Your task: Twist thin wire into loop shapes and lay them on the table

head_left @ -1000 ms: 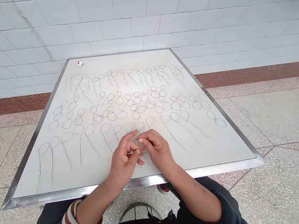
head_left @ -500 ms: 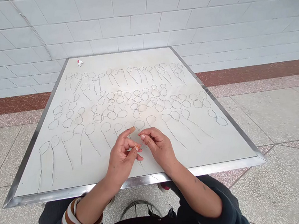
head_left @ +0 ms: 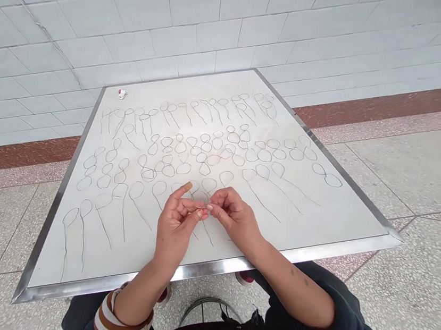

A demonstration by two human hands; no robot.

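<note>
We had both hands over the near part of the white table (head_left: pixel 317 230), a little right of its middle. Our left hand (head_left: pixel 176 226) was pinching a thin strand (head_left: pixel 204 208) between thumb and forefinger, with another finger pointing up and away. Our right hand (head_left: pixel 234 215) met it from the right, its thumb and forefinger closed on the same strand and its other fingers curled. The strand was raised above the tabletop between our fingertips, too fine for us to make out its full shape; a reddish tint showed there.

Around us on the table lay many thin looped pieces. The near row (head_left: pixel 83 244) had single loops with long tails, some partly behind our hands. Across the middle lay double loops (head_left: pixel 325 173), the rightmost pair well apart from the others. The far row (head_left: pixel 200 110) again showed loops with tails. A small red-and-white object (head_left: pixel 122 94) sat by the far left corner. Beyond the table stood a tiled wall (head_left: pixel 196 4), and under its near edge we saw a round metal frame (head_left: pixel 202 312) on the speckled floor (head_left: pixel 388 169).
</note>
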